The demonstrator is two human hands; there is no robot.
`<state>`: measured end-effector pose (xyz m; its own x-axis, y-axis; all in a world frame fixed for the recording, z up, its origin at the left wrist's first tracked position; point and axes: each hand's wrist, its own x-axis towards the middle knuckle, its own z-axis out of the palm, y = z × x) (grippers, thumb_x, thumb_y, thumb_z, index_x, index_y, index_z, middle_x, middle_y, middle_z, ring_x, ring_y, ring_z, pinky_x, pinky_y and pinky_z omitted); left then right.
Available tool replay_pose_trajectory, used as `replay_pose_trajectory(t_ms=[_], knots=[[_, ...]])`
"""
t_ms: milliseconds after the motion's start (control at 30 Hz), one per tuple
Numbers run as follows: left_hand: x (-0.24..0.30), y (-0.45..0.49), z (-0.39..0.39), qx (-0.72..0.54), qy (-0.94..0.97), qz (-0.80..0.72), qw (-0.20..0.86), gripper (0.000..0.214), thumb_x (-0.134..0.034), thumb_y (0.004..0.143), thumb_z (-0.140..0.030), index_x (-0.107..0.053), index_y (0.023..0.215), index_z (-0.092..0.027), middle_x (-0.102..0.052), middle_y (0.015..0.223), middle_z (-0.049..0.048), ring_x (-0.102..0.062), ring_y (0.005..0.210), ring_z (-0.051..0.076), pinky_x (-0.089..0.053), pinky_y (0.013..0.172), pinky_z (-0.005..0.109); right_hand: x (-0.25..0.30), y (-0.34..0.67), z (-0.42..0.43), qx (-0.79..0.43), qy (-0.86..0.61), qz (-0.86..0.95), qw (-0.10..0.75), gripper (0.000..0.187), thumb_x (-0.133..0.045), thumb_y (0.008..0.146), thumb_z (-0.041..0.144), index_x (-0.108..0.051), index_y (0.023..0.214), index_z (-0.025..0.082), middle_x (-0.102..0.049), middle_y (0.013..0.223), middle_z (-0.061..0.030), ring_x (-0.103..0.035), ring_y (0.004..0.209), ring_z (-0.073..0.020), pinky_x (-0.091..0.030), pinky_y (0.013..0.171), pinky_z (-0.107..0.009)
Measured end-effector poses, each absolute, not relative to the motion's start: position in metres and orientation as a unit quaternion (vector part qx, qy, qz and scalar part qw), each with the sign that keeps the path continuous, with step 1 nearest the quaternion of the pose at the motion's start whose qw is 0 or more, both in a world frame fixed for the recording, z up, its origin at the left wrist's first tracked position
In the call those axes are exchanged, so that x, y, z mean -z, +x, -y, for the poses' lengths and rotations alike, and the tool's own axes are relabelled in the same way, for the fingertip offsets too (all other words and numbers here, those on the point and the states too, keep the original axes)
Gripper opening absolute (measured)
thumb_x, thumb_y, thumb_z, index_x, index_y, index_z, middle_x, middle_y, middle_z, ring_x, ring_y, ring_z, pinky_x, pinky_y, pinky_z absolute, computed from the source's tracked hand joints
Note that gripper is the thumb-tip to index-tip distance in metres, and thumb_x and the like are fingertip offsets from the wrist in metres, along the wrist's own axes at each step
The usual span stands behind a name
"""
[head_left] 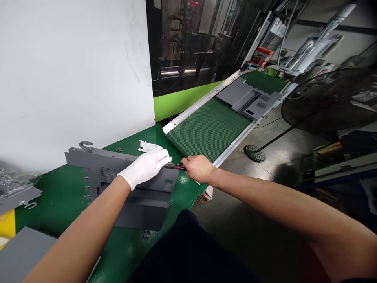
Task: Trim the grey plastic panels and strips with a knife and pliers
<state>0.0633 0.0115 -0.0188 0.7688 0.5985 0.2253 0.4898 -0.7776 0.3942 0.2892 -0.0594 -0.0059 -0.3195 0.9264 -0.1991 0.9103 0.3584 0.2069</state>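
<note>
My left hand (149, 165), in a white glove, is closed at the upper right edge of a grey plastic panel (118, 216), fingertips pressed together around the edge. The panel has a vent grille and a small square opening, and it lies tilted over the green table (59, 192). Bare, my right hand (198, 168) grips the handles of a pair of cutting pliers (173, 166) with red and black grips. The plier jaws are right beside my left fingertips, at the panel's edge. Exactly what the jaws touch is hidden.
Beyond my hands, a spare white glove (147, 146) lies on the table. A green conveyor belt (209, 125) slopes up to the right, carrying another grey panel (235, 94). More grey parts (20, 198) and clear plastic sit at the left. A black fan (324, 102) stands at right.
</note>
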Motion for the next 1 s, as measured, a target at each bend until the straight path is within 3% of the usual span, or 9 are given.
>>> replay_pose_trajectory(t_ms=[200,400,600,700,800,900,1000], knots=[[0.02,0.061,-0.028,-0.213,0.912,-0.3,0.181,0.032,-0.039,0.106,-0.036,-0.061,0.09,-0.02,-0.066,0.098,0.0078,-0.061,0.097,0.025,-0.047,0.095,0.044,0.007,0.293,0.034,0.004,0.594,-0.796,0.112,0.025,-0.052,0.096,0.024,-0.064,0.116,0.015,-0.073,0.112,-0.0162,-0.07,0.102,-0.0307,-0.048,0.083,-0.039],[0.016,0.06,0.001,-0.255,0.873,-0.318,0.269,0.033,-0.038,0.107,-0.04,-0.049,0.082,-0.022,-0.058,0.083,0.002,-0.057,0.077,0.02,-0.047,0.075,0.036,0.02,0.299,0.036,0.058,0.682,-0.729,0.017,0.021,-0.052,0.1,0.031,-0.063,0.11,0.016,-0.074,0.108,-0.0153,-0.07,0.097,-0.0279,-0.045,0.073,-0.034],[-0.001,0.044,0.034,-0.256,0.823,-0.412,0.297,0.032,-0.04,0.107,-0.041,-0.049,0.082,-0.023,-0.06,0.081,-0.0002,-0.058,0.074,0.019,-0.044,0.071,0.035,0.048,0.285,0.053,0.297,0.668,-0.677,-0.089,0.027,-0.048,0.103,0.041,-0.062,0.097,0.018,-0.077,0.092,-0.0084,-0.071,0.079,-0.0179,-0.049,0.066,-0.028],[-0.008,0.037,0.046,-0.25,0.797,-0.452,0.313,0.027,-0.041,0.106,-0.037,-0.054,0.087,-0.024,-0.064,0.086,-0.0001,-0.061,0.078,0.02,-0.046,0.073,0.035,0.051,0.264,0.069,0.542,0.563,-0.576,-0.24,0.03,-0.052,0.101,0.046,-0.059,0.102,0.017,-0.077,0.104,-0.0121,-0.073,0.086,-0.0192,-0.057,0.073,-0.031],[-0.009,0.034,0.056,-0.246,0.791,-0.463,0.316,0.027,-0.041,0.106,-0.035,-0.056,0.086,-0.024,-0.065,0.086,-0.0003,-0.062,0.077,0.019,-0.048,0.074,0.035,0.043,0.245,0.083,0.729,0.425,-0.384,-0.376,0.033,-0.072,0.089,0.047,-0.061,0.101,0.018,-0.077,0.101,-0.0115,-0.071,0.088,-0.0201,-0.056,0.078,-0.033],[-0.012,0.026,0.067,-0.275,0.765,-0.485,0.323,0.027,-0.045,0.105,-0.037,-0.061,0.086,-0.025,-0.069,0.088,-0.0001,-0.064,0.08,0.019,-0.052,0.076,0.035,0.032,0.234,0.09,0.758,0.404,-0.332,-0.391,0.032,-0.081,0.082,0.042,-0.066,0.095,0.018,-0.073,0.09,-0.0056,-0.066,0.079,-0.0158,-0.05,0.071,-0.026],[-0.018,-0.004,0.074,-0.383,0.687,-0.561,0.259,0.023,-0.054,0.101,-0.04,-0.07,0.091,-0.028,-0.075,0.099,0.0,-0.069,0.094,0.021,-0.055,0.09,0.036,0.025,0.232,0.093,0.736,0.434,-0.352,-0.381,0.031,-0.082,0.079,0.045,-0.069,0.092,0.02,-0.069,0.09,-0.0038,-0.064,0.086,-0.0193,-0.048,0.074,-0.028]])
